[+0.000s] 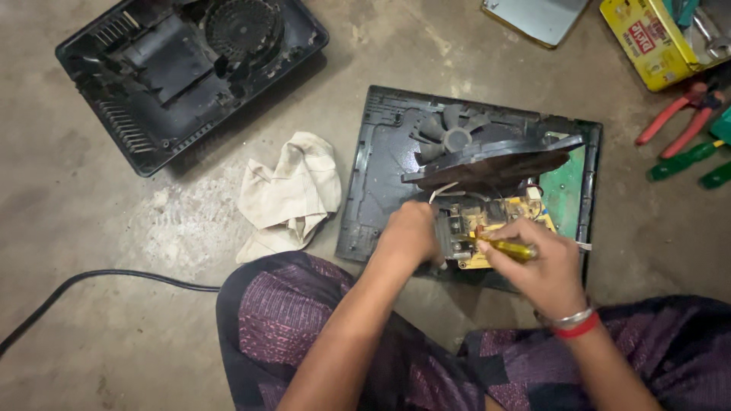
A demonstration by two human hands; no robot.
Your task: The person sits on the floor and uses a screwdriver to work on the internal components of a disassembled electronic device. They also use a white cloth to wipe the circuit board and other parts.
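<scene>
Head view: cover (190,68) off, my right hand (544,266) grips a screwdriver (506,247) on the circuit board (487,221), left hand (411,232) clenched beside it.

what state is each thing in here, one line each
cooker base: opened, insides bare, flat on the floor
coil disc: lifted, tilted over the fan
circuit board: exposed
screwdriver: held in right hand, tip at the board
left hand: resting on the board's edge
black cover: off, lying inside up
rag: crumpled
yellow tin: open, tools inside
pliers: lying unused
</scene>
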